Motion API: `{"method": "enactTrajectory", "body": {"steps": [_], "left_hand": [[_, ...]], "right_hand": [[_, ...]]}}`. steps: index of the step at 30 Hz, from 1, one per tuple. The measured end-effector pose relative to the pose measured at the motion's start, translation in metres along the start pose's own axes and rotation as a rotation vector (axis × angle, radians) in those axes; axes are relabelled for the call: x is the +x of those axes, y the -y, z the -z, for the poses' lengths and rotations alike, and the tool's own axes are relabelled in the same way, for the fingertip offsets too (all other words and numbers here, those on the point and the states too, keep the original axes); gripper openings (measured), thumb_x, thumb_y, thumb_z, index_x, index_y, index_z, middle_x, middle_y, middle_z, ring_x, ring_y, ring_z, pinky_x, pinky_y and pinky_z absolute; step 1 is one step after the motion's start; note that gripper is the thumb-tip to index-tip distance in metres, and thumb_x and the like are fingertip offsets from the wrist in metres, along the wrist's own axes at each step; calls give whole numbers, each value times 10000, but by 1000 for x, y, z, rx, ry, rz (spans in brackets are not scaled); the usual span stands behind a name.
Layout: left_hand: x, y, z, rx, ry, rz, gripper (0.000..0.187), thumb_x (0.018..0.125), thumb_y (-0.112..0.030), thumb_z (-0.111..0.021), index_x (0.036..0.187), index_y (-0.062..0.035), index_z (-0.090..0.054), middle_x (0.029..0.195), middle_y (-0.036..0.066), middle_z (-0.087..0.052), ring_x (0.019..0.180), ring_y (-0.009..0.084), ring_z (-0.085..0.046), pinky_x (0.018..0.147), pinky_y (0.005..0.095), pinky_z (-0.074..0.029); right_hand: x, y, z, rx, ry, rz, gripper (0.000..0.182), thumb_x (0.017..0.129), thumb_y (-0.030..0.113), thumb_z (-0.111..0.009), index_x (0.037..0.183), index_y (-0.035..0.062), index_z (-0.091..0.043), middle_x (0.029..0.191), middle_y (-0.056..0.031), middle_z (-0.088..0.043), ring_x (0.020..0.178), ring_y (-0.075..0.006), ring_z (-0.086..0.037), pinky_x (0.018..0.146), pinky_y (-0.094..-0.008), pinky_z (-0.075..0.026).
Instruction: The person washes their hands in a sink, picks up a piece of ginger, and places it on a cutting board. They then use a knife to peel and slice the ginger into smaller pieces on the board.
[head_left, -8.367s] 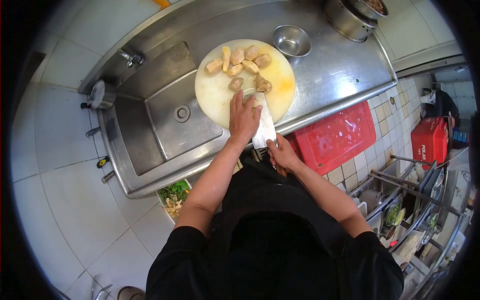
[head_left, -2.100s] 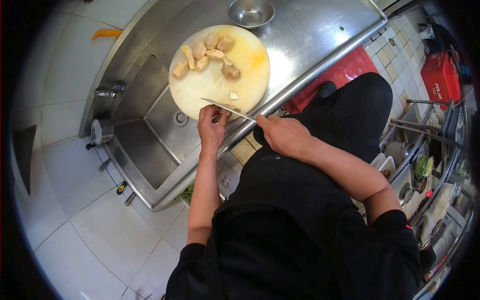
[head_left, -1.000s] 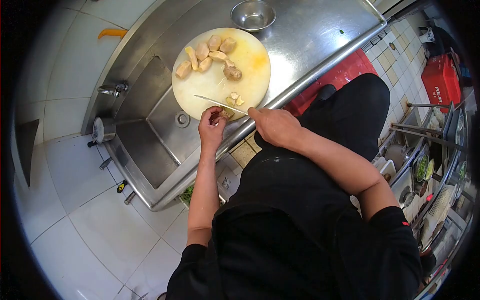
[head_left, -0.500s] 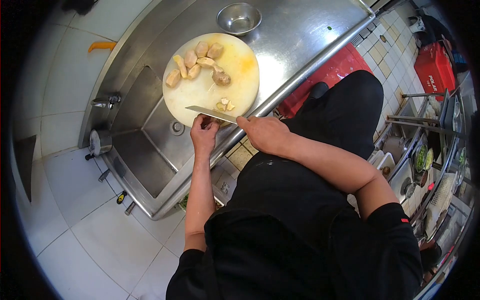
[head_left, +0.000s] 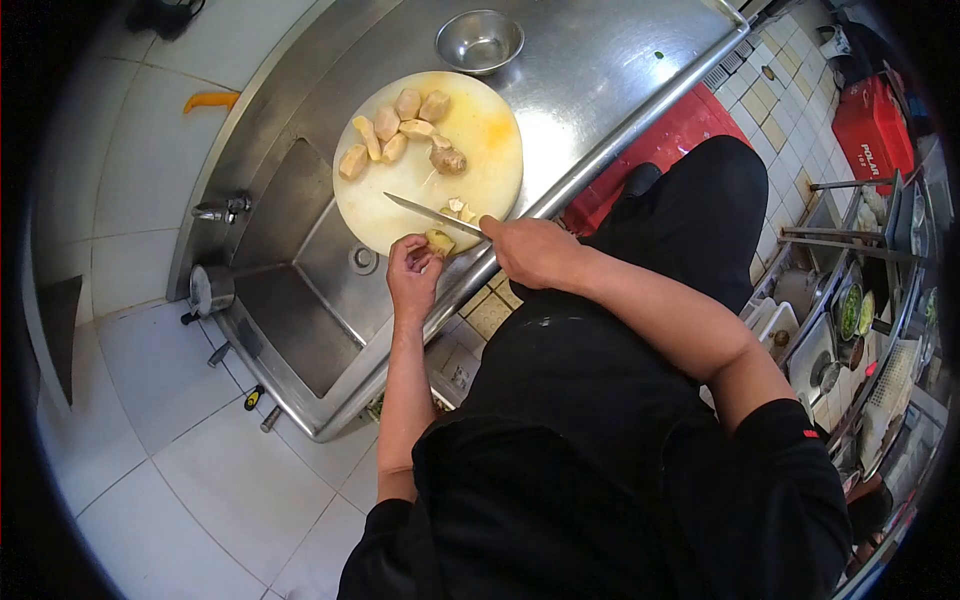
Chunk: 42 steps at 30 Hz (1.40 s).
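My right hand (head_left: 532, 250) is wrapped round the handle of a knife (head_left: 430, 213), whose blade points left over the round white cutting board (head_left: 370, 218). At the board's lower edge my left hand (head_left: 413, 277) pinches a piece of ginger (head_left: 438, 242), just below the blade. Small cut scraps (head_left: 460, 208) lie behind the blade. Farther back on the board are several peeled pieces (head_left: 386, 122) and one brown unpeeled knob (head_left: 448, 160).
A metal bowl (head_left: 480, 42) stands behind the board on the steel counter (head_left: 600, 80). To the left are a sink basin (head_left: 300, 325), a faucet (head_left: 222, 209) and a metal pot (head_left: 211, 289). Shelves with containers (head_left: 850, 312) stand at the right.
The ginger piece in my left hand now shows clear of the blade, and the knife has shifted slightly right. The whole view has moved a little.
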<state>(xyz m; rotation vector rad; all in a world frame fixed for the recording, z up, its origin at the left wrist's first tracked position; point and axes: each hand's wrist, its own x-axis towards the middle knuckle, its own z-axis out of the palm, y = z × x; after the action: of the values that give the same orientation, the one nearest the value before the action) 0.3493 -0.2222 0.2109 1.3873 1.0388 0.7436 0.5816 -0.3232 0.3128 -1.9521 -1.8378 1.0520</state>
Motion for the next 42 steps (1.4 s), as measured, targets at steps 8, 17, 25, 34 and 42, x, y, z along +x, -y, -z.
{"method": "enactTrajectory", "body": {"steps": [8,17,25,34,42], "left_hand": [[4,-15,-8,303,-5,-89,360,837,20,-745,1181,22,-637,1153,100,-608,1002,188,-670,850,291,-591],[5,-16,-10,210,-35,1,372,814,32,-742,1172,45,-641,1137,87,-627,1004,165,-665,870,292,-583],[3,-17,-11,196,-31,7,416,835,0,-770,1220,34,-613,1149,92,-655,1034,174,-665,908,317,-571],[4,-8,-8,47,0,33,403,844,69,-729,1225,9,-612,1157,73,-647,1017,156,-652,891,282,-556],[-6,-3,4,192,-20,-92,392,805,60,-744,1174,1,-626,1177,80,-619,1040,160,-651,919,296,-565]], "right_hand": [[-39,6,2,-87,-115,90,235,958,120,-526,1166,13,-514,897,-227,-688,822,-431,-700,702,-551,-559],[-38,8,4,-109,-66,73,213,955,106,-524,1146,14,-510,937,-220,-690,826,-427,-702,709,-543,-563],[-34,11,5,-95,-32,56,297,918,117,-557,1193,12,-522,864,-224,-697,830,-423,-705,734,-545,-551],[4,6,3,-56,78,16,236,958,123,-518,1157,-3,-500,885,-272,-687,867,-457,-686,748,-555,-535],[15,-3,-4,-10,56,-18,264,962,141,-520,1180,-6,-499,880,-281,-686,861,-463,-676,759,-561,-519]]}}
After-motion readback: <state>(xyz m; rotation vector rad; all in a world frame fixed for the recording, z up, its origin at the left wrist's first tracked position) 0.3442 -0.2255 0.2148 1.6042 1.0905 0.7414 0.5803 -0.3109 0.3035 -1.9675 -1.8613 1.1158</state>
